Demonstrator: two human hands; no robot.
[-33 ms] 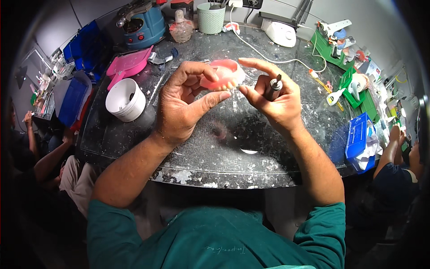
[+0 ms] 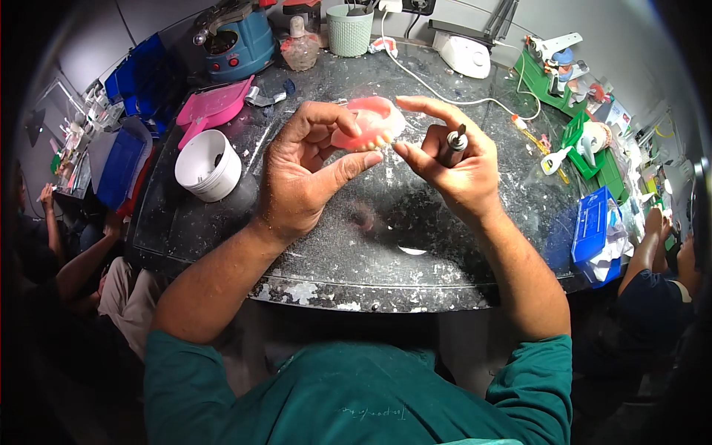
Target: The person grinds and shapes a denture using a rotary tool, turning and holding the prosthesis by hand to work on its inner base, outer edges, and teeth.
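In the head view, the denture (image 2: 368,124) is up in the air over the middle of the dark table (image 2: 356,259), clear of its top. The left hand (image 2: 304,167) grips it from the left side, the index finger bent over the pink base and the thumb below, by the row of pale teeth (image 2: 378,141). The right hand (image 2: 467,170) has its fingers curled round a grey tool (image 2: 454,152), its metal end pointing up and away from the bench; its index finger reaches out toward the far edge of the denture and its thumb tip lies just beside the teeth, though whether either touches cannot be told. As for progress, the base is formed and the teeth are in place in it, so the piece looks well advanced; the tool is off it, so no cutting seems to be going on at this instant. How smooth the base is, and so how much work is left on it, is too small to judge. The denture has not been set down. Pale dust and a white scrap (image 2: 412,251) lie on the table below the hands, their source unclear. A white pot (image 2: 196,185) stands to the left, with a pink dustpan (image 2: 215,106) behind it.
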